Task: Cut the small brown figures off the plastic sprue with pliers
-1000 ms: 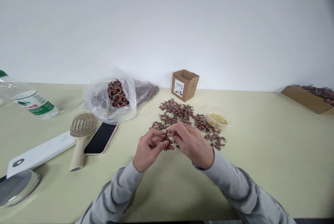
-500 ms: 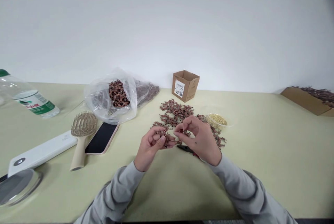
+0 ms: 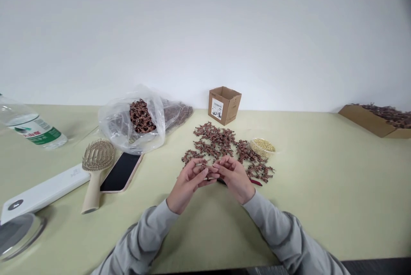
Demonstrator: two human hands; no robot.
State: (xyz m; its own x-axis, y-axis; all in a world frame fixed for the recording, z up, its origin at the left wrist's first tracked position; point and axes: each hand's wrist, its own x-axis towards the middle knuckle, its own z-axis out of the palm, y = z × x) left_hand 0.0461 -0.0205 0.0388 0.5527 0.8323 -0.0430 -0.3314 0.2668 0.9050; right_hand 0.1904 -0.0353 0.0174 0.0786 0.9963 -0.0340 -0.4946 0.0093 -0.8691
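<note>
We pinch a small brown piece between the fingertips of our left hand and right hand. The hands are drawn close together, their fingers curled and meeting around it, so most of the piece is hidden and we cannot make out its shape. We hold it in the air just in front of the heap of small brown figures, which lies loosely spread on the counter. Under our right hand, at the heap's near edge, lies a pair of small pliers with a dark head and a red handle, partly covered by that hand.

Just beyond the heap's right side sits a clear tub of pale yellow grains. Straight behind the heap stands an open cardboard box. Further right, well apart from the heap, is a shallow cardboard tray holding more brown figures. To the heap's left, a clear plastic bag bulges with more of them. Nearer us on that side are a hairbrush, a black-screened phone and a flat white case. Further left, a water bottle lies on its side.
</note>
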